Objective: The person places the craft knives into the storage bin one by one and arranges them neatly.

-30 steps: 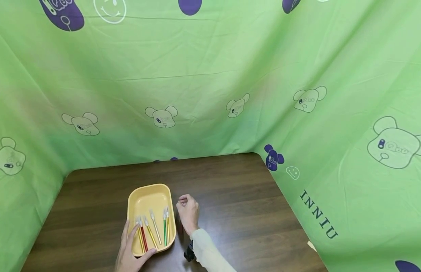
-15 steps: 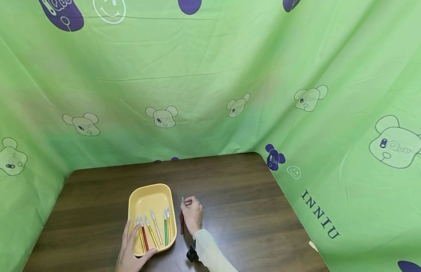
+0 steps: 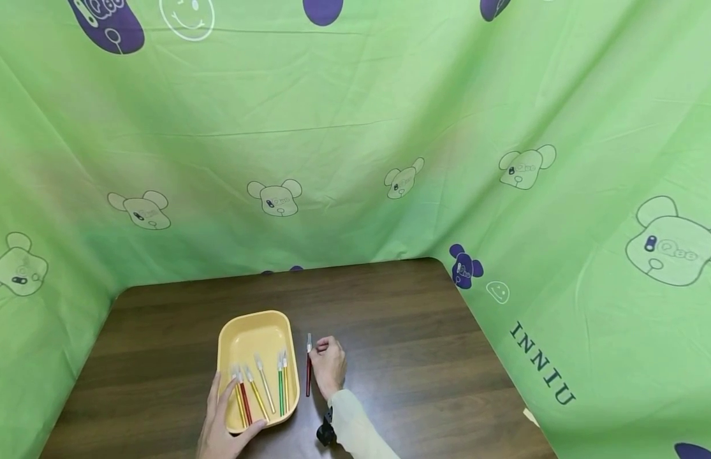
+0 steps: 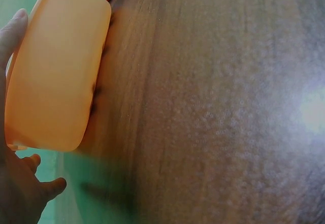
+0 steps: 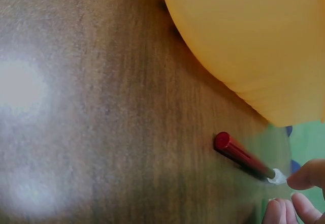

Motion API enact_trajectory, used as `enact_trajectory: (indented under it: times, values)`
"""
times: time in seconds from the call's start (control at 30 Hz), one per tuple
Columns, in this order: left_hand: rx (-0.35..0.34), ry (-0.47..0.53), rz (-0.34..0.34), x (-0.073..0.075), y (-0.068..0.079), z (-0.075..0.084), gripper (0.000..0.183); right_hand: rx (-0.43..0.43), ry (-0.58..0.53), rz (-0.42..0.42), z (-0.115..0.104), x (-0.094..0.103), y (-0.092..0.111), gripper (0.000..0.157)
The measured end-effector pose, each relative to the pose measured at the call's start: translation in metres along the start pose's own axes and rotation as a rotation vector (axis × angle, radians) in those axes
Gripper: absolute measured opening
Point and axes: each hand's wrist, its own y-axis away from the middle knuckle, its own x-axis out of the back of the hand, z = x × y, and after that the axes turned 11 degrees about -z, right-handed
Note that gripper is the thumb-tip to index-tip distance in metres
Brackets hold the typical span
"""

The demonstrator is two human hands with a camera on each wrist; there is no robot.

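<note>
A red craft knife (image 3: 308, 370) with a clear cap lies on the table just right of a yellow tray (image 3: 283, 317). My right hand (image 3: 328, 366) is beside its capped end, fingers bent. In the right wrist view one fingertip is right at the whitish cap (image 5: 277, 177), and the other fingers are apart from it below. My left hand (image 3: 220, 424) holds the tray's near left corner, thumb along the near rim and fingers at the left side. Inside the tray lie several capped craft knives, including a red one (image 3: 245, 400), a green one (image 3: 280, 387) and a silver one (image 3: 264, 384).
The brown wooden table (image 3: 389, 331) extends behind the tray and to the right. Green printed cloth (image 3: 344, 210) hangs around its back and sides. A small pale piece (image 3: 530, 417) shows at the right table edge. A black device (image 3: 326, 435) sits at my right wrist.
The red craft knife, hidden by my right hand at first, now shows flat on the table. My right hand has shifted right and slightly nearer. The left hand and tray stay put.
</note>
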Motion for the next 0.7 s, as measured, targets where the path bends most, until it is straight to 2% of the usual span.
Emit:
enact_trajectory:
  times: [0.27,0.7]
  values:
    - [-0.023,0.024,0.028,-0.0032,0.0,-0.0013,0.103,-0.016,0.026,0.02,0.0032,-0.0025,0.0007,0.02]
    - [-0.037,0.03,0.046,-0.0052,-0.0001,-0.0024,0.103,-0.076,0.016,-0.011,0.006,-0.0045,0.0018,0.024]
